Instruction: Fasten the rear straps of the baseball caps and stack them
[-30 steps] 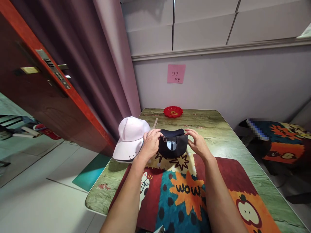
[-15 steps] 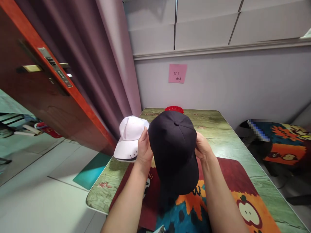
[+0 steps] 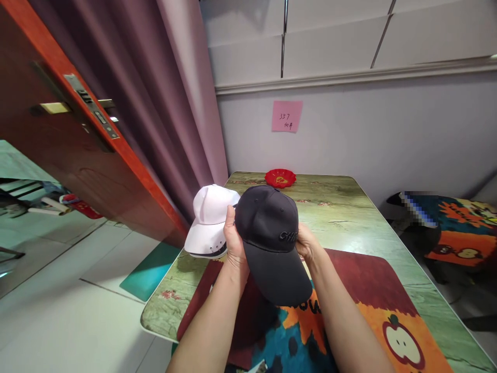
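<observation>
A black baseball cap (image 3: pixel 267 223) is held up over the mat, its brim pointing down towards me and raised letters showing on the front panel. My left hand (image 3: pixel 234 241) grips its left side, thumb on the outside of the crown. On the other side, my right hand (image 3: pixel 308 242) is closed on the right edge, with its fingertips hidden behind the cap. A white baseball cap (image 3: pixel 209 217) with small rings on its brim rests at the table's left edge, just beyond my left hand.
Under my arms a colourful patterned mat (image 3: pixel 365 274) covers part of the green wood-look table (image 3: pixel 337 202). A red scalloped dish (image 3: pixel 280 178) sits at the far end. A brown door (image 3: pixel 116 181) and purple curtain (image 3: pixel 182 103) stand on the left. A pink note (image 3: pixel 286 116) is on the wall.
The black cap has tilted and turned, so its lettered front and brim now face me. My right hand has come inward, and the red dish shows more fully.
</observation>
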### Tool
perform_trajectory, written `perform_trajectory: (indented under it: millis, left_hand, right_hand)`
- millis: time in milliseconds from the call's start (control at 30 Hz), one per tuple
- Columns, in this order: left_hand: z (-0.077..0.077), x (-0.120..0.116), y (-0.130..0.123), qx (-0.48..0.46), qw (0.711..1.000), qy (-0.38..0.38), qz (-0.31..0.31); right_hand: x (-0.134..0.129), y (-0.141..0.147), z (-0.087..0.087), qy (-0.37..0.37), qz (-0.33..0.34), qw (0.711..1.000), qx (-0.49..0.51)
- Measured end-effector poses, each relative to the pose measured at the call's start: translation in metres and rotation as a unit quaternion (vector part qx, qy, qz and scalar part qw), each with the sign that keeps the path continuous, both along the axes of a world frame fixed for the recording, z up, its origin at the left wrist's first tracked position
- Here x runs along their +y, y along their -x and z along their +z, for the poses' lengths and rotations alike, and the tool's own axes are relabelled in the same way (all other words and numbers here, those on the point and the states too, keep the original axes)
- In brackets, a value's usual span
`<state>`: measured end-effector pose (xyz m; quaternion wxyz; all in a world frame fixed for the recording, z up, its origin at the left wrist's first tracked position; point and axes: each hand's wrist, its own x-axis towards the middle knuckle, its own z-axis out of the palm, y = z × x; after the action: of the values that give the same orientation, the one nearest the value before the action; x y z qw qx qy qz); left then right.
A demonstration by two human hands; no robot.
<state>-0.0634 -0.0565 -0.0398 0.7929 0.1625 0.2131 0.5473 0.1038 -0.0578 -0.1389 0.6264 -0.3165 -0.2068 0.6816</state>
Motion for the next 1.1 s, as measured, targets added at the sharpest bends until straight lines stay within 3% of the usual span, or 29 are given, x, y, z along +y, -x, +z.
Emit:
perform_trajectory:
  millis: [167, 300, 467, 600, 667, 700, 767, 833, 867, 967, 1100]
  left_hand:
    - [0.002, 0.009, 0.002, 0.034, 0.996, 0.047, 0.070]
    - [0.007, 0.023, 0.003, 0.059, 0.993, -0.014, 0.104]
    - [0.008, 0.039, -0.015, 0.027, 0.996, -0.032, 0.074]
    - [-0.007, 0.036, -0.040, 0.073, 0.992, -0.052, -0.086]
    - [-0.025, 0.025, -0.045, 0.199, 0.961, -0.086, -0.170]
    - [-0.036, 0.018, -0.043, 0.286, 0.932, -0.108, -0.192]
    - [-0.063, 0.004, -0.035, 0.458, 0.844, -0.198, -0.198]
    - [-0.090, -0.009, -0.021, 0.554, 0.757, -0.290, -0.188]
    - [-0.101, -0.014, -0.013, 0.583, 0.731, -0.310, -0.174]
    - [-0.124, -0.022, 0.003, 0.593, 0.717, -0.346, -0.123]
    - [-0.131, -0.022, 0.005, 0.582, 0.719, -0.362, -0.114]
  right_hand:
    - [-0.010, 0.000, 0.002, 0.078, 0.074, 0.989, 0.105]
    - [-0.052, 0.012, 0.007, 0.093, 0.090, 0.976, 0.172]
    - [-0.099, 0.018, 0.022, 0.034, -0.090, 0.977, 0.188]
    - [-0.100, -0.018, 0.034, 0.011, -0.224, 0.964, 0.140]
    - [-0.093, -0.050, 0.036, -0.002, -0.291, 0.949, 0.120]
    - [-0.089, -0.068, 0.035, -0.001, -0.326, 0.939, 0.113]
    - [-0.080, -0.106, 0.030, 0.008, -0.388, 0.915, 0.111]
    - [-0.072, -0.142, 0.020, 0.031, -0.437, 0.894, 0.100]
    - [-0.069, -0.156, 0.012, 0.058, -0.454, 0.885, 0.085]
    - [-0.069, -0.187, -0.015, 0.130, -0.477, 0.867, 0.062]
    - [-0.082, -0.206, -0.047, 0.184, -0.492, 0.850, 0.038]
